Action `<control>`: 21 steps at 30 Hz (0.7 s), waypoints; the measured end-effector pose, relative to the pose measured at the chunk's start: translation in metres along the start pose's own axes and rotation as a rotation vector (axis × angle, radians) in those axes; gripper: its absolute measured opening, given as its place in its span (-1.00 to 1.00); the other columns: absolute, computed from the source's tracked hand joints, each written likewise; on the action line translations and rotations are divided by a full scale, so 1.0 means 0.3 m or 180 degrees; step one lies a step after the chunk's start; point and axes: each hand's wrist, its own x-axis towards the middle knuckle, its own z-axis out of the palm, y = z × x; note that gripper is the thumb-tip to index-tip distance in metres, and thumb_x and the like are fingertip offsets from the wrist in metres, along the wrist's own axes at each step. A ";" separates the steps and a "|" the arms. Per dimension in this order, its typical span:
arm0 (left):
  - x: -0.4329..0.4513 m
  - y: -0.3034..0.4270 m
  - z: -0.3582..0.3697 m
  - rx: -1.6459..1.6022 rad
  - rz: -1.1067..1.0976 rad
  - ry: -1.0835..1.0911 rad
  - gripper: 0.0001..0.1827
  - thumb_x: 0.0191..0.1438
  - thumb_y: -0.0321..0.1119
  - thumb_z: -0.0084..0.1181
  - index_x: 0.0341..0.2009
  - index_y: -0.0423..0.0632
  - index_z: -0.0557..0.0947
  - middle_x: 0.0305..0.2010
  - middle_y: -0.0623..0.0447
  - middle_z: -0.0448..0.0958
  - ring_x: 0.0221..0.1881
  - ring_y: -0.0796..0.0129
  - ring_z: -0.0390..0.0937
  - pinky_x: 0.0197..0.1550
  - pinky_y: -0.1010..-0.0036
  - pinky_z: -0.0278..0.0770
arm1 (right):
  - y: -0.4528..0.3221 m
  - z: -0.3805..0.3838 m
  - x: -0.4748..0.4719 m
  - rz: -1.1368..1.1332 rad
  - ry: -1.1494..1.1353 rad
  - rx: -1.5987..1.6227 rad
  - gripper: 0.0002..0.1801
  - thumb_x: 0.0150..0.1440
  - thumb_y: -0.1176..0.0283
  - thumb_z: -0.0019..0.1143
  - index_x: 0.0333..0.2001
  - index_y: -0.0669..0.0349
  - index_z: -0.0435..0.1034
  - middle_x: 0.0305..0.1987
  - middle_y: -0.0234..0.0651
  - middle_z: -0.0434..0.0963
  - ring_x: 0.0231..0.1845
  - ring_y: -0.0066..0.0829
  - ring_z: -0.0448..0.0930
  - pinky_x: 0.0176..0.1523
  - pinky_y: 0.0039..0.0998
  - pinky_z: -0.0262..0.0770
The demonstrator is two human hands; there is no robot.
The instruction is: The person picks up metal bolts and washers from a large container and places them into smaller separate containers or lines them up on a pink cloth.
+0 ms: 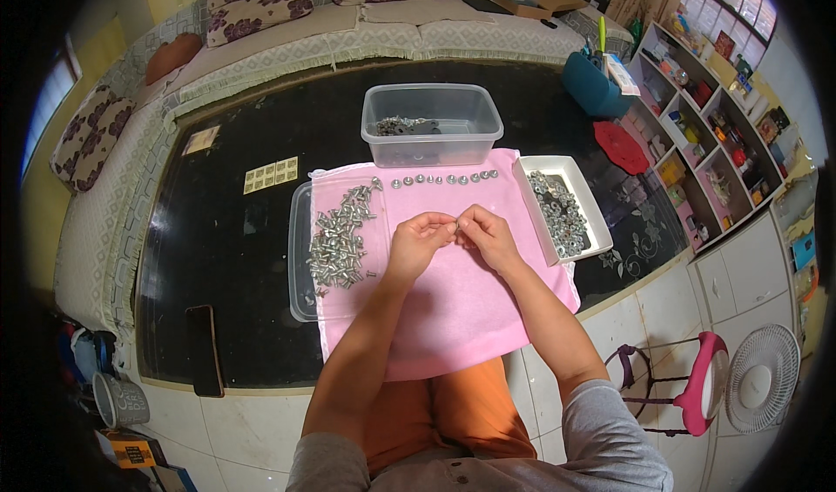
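Note:
My left hand [421,238] and my right hand [484,232] meet over a pink cloth [450,309], fingertips together around a small metal piece [456,225], mostly hidden by the fingers. To the left, a heap of silvery screws [339,244] lies on the cloth. Beyond my hands runs a row of several small metal fasteners [450,179]. At the right, a white box [519,185] holds many nuts. Behind the row stands a clear plastic tub [431,152] with dark and silvery small parts inside.
A clear plastic lid [300,250] lies partly under the cloth's left side. On the black table are a smartphone [204,351], a sheet of printed stickers [270,175], a red mat [620,147] and a teal container [594,87]. A stool [702,384] stands at lower right.

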 end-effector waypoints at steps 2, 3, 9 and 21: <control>0.000 -0.002 0.001 -0.0055 0.0024 -0.0103 -0.84 -0.07 -0.47 0.01 -0.35 -0.25 0.47 -0.47 0.06 0.47 -0.46 0.54 0.42 -0.35 0.69 0.41 | 0.002 -0.005 0.000 0.0101 -0.0167 -0.0120 -0.73 0.07 0.28 -0.20 -0.53 0.24 0.27 -0.68 -0.46 0.34 -0.63 -0.71 0.33 -0.54 -0.69 0.23; 0.000 0.000 0.001 -0.0054 0.0023 -0.0102 -0.84 -0.07 -0.47 0.01 -0.35 -0.25 0.47 -0.47 0.06 0.47 -0.46 0.54 0.42 -0.35 0.69 0.41 | -0.003 0.002 -0.001 0.0071 -0.0081 -0.0023 -0.73 0.07 0.28 -0.20 -0.54 0.24 0.28 -0.68 -0.46 0.34 -0.64 -0.71 0.33 -0.54 -0.69 0.23; -0.002 0.005 0.007 -0.0064 0.0011 -0.0023 -0.84 -0.07 -0.47 0.02 -0.35 -0.24 0.47 -0.47 0.07 0.47 -0.47 0.55 0.41 -0.35 0.70 0.40 | 0.009 -0.006 0.000 0.0040 -0.0149 0.0040 -0.75 0.07 0.30 -0.19 -0.53 0.23 0.28 -0.68 -0.45 0.34 -0.64 -0.72 0.31 -0.54 -0.69 0.22; -0.005 0.010 0.002 -0.0041 0.0148 -0.0037 -0.85 -0.10 -0.52 0.02 -0.35 -0.26 0.47 -0.45 0.05 0.47 -0.43 0.54 0.41 -0.33 0.70 0.39 | -0.001 0.001 0.003 0.0082 -0.0178 0.0330 -0.78 0.08 0.32 -0.20 -0.49 0.24 0.25 -0.66 -0.44 0.35 -0.65 -0.73 0.30 -0.54 -0.71 0.23</control>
